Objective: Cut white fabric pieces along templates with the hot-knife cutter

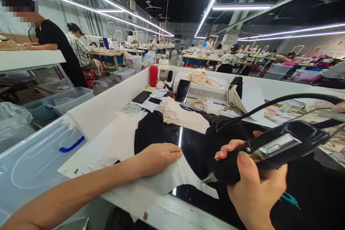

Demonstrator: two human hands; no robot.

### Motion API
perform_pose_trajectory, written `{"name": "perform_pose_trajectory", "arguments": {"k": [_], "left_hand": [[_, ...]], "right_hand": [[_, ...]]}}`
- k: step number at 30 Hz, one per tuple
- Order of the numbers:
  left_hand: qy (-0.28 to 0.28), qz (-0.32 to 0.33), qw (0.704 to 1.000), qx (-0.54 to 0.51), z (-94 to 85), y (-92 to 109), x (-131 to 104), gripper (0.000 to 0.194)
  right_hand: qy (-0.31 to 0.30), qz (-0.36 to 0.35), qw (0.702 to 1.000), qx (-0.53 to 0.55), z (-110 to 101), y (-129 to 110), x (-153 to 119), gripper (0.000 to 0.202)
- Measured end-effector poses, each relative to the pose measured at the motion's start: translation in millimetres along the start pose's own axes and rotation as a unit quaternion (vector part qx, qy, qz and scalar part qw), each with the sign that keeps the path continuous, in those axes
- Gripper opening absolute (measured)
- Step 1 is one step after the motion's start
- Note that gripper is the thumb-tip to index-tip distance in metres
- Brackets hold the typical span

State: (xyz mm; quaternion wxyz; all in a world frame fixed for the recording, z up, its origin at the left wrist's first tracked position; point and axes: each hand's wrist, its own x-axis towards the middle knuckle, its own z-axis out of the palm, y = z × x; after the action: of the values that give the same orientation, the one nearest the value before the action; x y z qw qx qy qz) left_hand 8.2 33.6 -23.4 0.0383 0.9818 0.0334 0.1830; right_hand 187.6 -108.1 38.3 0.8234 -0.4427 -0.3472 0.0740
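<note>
My left hand [159, 158] is closed at the edge of a thin white fabric piece [156, 183], fingers together on the cloth. The piece lies over the front edge of the glossy black work surface [151, 140], and a narrow strip runs across it. My right hand [253, 183] is wrapped round a black corded hand tool [280, 147] with a metal plate on its side; its exact kind I cannot make out. The tool's pointed metal tip [209, 178] is at or just above the fabric's right end. A small teal-handled tool [289, 198] lies partly hidden beyond my right hand.
Stacked cream fabric pieces [183, 115] lie ahead, with more fabric [121, 133] at left. Phones [183, 91], a red bottle [153, 76] and a white vented machine [207, 91] stand behind. The tool's black cable [283, 99] arches at right. Co-workers occupy the background.
</note>
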Motion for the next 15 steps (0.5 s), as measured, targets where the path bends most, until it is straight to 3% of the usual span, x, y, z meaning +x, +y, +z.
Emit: {"name": "perform_pose_trajectory", "arguments": {"k": [15], "left_hand": [[0.037, -0.021, 0.998, -0.044, 4.6, 7, -2, 0.03]], "right_hand": [[0.077, 0.057, 0.995, -0.017, 17, -15, 15, 0.055]]}}
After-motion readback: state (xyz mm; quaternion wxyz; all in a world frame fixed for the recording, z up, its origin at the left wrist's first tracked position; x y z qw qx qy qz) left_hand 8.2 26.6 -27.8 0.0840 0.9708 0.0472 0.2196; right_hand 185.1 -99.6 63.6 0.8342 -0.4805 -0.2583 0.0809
